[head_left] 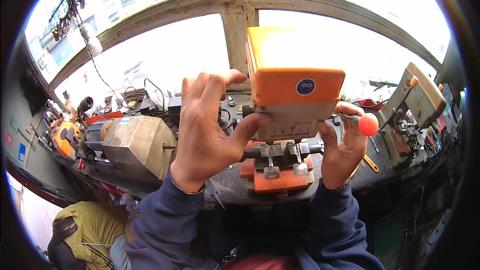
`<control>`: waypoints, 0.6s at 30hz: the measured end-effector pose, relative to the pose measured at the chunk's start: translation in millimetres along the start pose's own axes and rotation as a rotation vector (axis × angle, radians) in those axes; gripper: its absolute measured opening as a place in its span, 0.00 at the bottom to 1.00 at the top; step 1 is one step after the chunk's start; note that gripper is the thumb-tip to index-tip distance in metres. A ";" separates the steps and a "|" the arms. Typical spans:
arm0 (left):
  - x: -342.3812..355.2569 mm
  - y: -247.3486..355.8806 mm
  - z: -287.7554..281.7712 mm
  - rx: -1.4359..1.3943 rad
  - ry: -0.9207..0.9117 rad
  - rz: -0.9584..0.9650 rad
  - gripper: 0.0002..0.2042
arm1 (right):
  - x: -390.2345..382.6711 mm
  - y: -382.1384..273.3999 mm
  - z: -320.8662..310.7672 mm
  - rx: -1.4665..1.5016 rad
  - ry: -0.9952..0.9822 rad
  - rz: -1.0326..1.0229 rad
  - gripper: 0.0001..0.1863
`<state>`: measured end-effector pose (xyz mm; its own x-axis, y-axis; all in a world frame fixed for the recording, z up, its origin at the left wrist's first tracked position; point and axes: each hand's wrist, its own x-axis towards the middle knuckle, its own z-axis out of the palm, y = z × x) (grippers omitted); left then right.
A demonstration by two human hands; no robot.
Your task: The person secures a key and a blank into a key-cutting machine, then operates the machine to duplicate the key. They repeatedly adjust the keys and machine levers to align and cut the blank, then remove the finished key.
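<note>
An orange key cutting machine (pixel 292 77) stands on the dark workbench (pixel 230 182) in front of me. Two keys (pixel 271 171) hang clamped in its carriage below the housing. My left hand (pixel 207 130) is spread, fingers apart, its thumb pressing the machine's left side near the clamp. My right hand (pixel 345 145) is closed around the carriage lever with a red ball knob (pixel 368 124) on the machine's right side.
A grey metal-housed motor (pixel 135 145) sits left of the machine, with an orange tool (pixel 64 137) beyond it. Another lever machine (pixel 412 115) stands at the right among scattered tools. Keys hang at the upper left by the window. A yellow-green bag (pixel 92 227) lies below left.
</note>
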<state>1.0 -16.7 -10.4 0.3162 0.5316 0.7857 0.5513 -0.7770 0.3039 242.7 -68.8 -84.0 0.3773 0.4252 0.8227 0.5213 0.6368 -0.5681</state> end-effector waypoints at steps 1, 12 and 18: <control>0.7 0.0 -0.3 -0.004 -0.002 -0.005 0.31 | 0.9 -1.1 -1.9 -0.006 -0.016 0.003 0.19; 2.8 0.8 -2.0 -0.014 -0.013 0.003 0.31 | 1.9 12.7 8.8 0.175 0.057 -0.082 0.17; 4.6 -0.5 -2.5 -0.018 -0.014 0.002 0.32 | 0.8 14.2 8.8 0.160 0.039 -0.107 0.17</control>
<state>0.3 -14.7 -5.6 0.3283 0.5351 0.7784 0.5370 -0.7837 0.3122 243.7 -53.7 -91.3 0.3571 0.3261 0.8753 0.4327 0.7728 -0.4644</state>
